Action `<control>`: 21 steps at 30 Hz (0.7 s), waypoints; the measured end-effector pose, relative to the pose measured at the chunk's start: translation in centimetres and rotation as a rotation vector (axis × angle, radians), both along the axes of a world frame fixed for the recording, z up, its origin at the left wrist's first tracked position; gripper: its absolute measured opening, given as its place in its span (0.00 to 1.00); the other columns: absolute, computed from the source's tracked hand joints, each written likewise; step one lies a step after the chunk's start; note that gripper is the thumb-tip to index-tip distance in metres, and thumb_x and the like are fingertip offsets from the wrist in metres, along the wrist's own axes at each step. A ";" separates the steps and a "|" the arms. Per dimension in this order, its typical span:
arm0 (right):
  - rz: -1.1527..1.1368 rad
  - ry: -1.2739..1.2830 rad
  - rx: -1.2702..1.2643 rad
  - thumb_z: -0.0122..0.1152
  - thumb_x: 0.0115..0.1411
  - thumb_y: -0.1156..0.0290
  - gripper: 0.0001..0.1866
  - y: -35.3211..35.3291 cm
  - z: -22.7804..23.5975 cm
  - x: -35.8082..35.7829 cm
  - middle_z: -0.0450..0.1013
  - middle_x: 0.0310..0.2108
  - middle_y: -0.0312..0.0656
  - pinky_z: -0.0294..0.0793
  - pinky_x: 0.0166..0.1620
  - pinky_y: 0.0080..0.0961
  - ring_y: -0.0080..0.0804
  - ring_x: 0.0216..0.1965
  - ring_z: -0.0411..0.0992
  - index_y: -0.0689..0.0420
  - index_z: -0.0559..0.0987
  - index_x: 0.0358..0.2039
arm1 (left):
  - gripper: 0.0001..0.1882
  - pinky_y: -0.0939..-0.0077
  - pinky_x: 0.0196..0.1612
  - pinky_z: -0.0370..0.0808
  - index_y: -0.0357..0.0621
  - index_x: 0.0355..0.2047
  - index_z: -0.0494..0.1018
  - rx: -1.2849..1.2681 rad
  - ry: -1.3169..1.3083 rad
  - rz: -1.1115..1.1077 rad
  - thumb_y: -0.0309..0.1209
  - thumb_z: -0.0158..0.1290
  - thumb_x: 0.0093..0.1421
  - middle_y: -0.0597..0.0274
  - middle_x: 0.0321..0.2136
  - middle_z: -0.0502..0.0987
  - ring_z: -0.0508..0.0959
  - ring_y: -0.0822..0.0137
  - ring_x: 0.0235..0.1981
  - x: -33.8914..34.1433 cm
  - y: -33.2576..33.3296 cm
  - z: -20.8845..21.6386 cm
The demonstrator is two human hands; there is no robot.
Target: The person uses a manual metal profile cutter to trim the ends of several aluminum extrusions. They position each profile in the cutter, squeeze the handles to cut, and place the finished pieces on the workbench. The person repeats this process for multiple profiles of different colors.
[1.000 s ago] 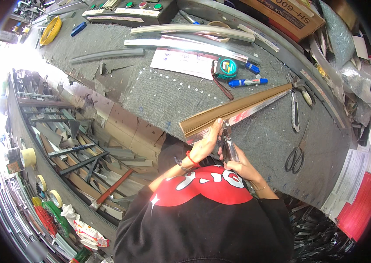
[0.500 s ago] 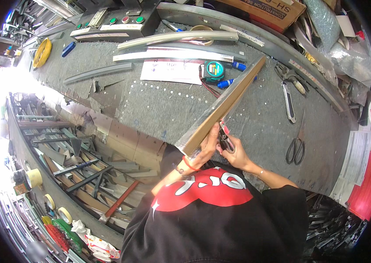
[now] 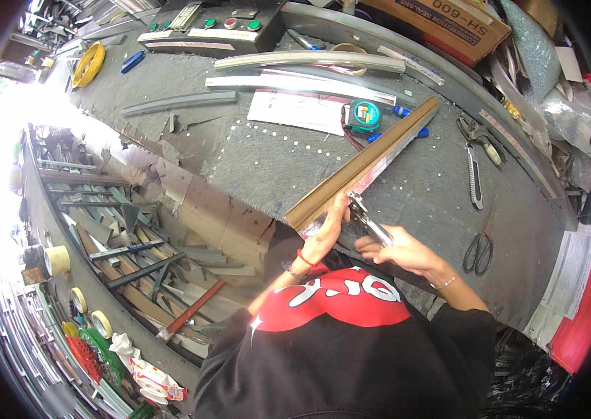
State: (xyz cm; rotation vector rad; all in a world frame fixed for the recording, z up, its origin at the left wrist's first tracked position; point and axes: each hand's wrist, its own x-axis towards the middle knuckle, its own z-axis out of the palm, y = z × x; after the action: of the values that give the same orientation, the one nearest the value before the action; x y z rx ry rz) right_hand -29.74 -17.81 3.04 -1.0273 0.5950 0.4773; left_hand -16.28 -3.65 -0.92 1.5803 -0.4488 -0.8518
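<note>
My left hand (image 3: pixel 323 236) grips the lower end of a long brown profile strip (image 3: pixel 369 162). The strip slants up to the right over the workbench, and a shiny film-like layer shows along its side. My right hand (image 3: pixel 409 253) is closed round a silver plier-like hand tool (image 3: pixel 376 227). The tool's head touches or nearly touches the strip's lower edge beside my left fingers; its jaws are too small to make out. Near the strip's far end lie a teal tape measure (image 3: pixel 365 116) and a blue marker (image 3: pixel 417 134).
A utility knife (image 3: pixel 475 183), black scissors (image 3: pixel 478 253) and pliers (image 3: pixel 480 137) lie to the right. Metal profiles (image 3: pixel 309 63) and a paper sheet (image 3: pixel 288 109) are farther back. A button box (image 3: pixel 212 35) stands behind. An offcut bin (image 3: pixel 142 262) sits at the left.
The strip has rolled in my left hand, so its broad brown face now shows. My right hand has shifted right and down, and more of the tool's silver length is visible.
</note>
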 end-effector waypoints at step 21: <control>-0.317 -0.256 -0.073 0.56 0.37 0.79 0.38 1.9 -2.8 -12.2 0.62 0.57 0.48 0.54 0.59 0.34 0.38 0.59 0.59 0.67 0.63 0.55 | 0.14 0.64 0.44 0.67 0.42 0.37 0.70 0.308 -1.090 -0.257 0.32 0.57 0.51 0.60 0.41 0.69 0.70 0.57 0.40 8.2 2.6 -1.7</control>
State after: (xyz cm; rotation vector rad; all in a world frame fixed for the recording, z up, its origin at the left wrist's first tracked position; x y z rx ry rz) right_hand -41.90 -15.88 0.24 -1.0215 0.5358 0.0433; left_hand -8.04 -1.10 -2.58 2.2312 -1.3579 -0.1558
